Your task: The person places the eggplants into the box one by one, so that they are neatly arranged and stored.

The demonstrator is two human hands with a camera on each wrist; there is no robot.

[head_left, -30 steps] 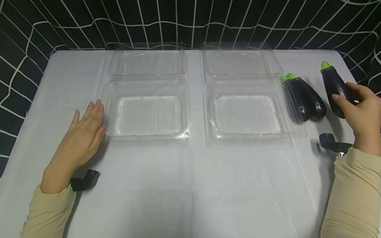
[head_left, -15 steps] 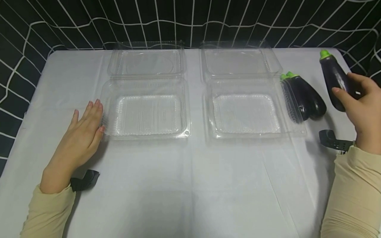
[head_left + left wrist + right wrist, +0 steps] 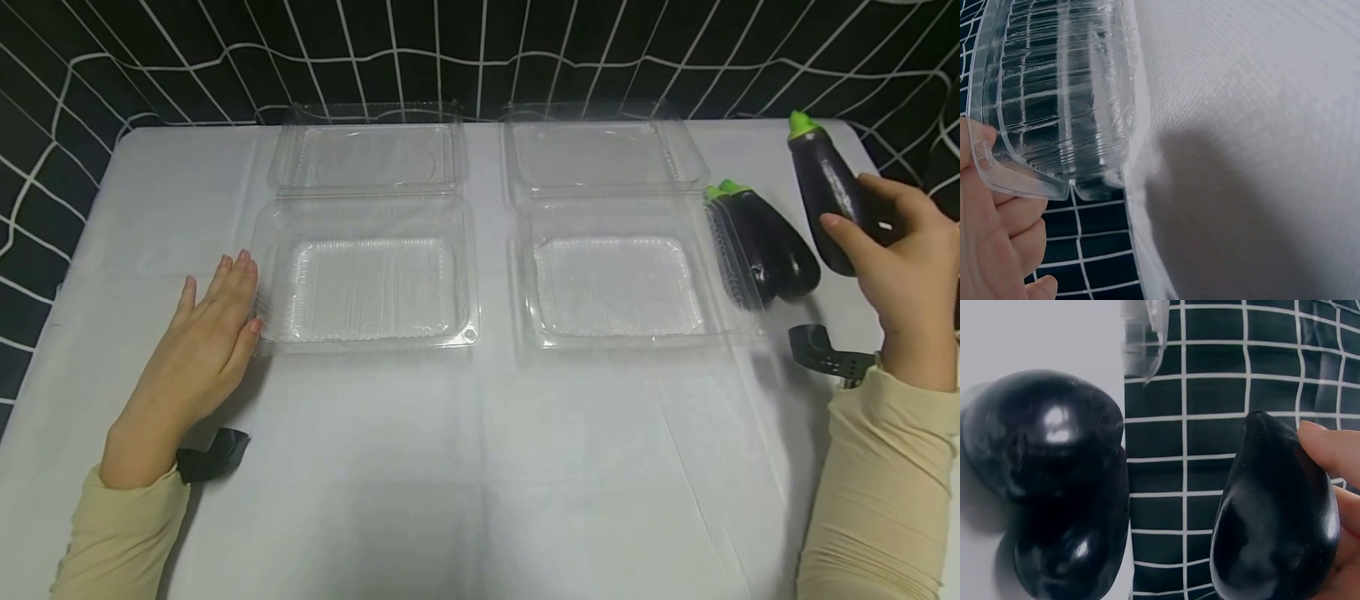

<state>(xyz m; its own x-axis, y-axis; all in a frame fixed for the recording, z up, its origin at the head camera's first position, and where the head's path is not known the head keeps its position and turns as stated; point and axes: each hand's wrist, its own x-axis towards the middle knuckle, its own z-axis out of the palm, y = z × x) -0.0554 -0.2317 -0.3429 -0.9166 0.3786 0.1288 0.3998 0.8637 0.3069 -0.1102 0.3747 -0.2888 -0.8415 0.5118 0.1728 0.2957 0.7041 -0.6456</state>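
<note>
At the right of the head view, my right hand (image 3: 911,267) grips a dark purple eggplant (image 3: 828,196) with a green stem end, held above the table. The right wrist view shows this eggplant (image 3: 1275,519) between thumb and fingers, apart from two more eggplants (image 3: 1063,437) lying side by side. In the head view that pair (image 3: 772,242) lies against the right clear plastic container (image 3: 615,333). My left hand (image 3: 195,350) lies with straight fingers at the left side of the other clear container (image 3: 367,337). In the left wrist view its fingers (image 3: 1019,219) touch that container's rim.
Both containers stand with their lids (image 3: 375,158) folded back toward the far edge of the white-covered table (image 3: 480,467). A dark cloth with a white grid (image 3: 480,58) hangs behind. Black straps (image 3: 213,454) sit at both wrists.
My right hand has raised the eggplant, moving it farther back and then slightly left. The left hand keeps its place beside the left container.
</note>
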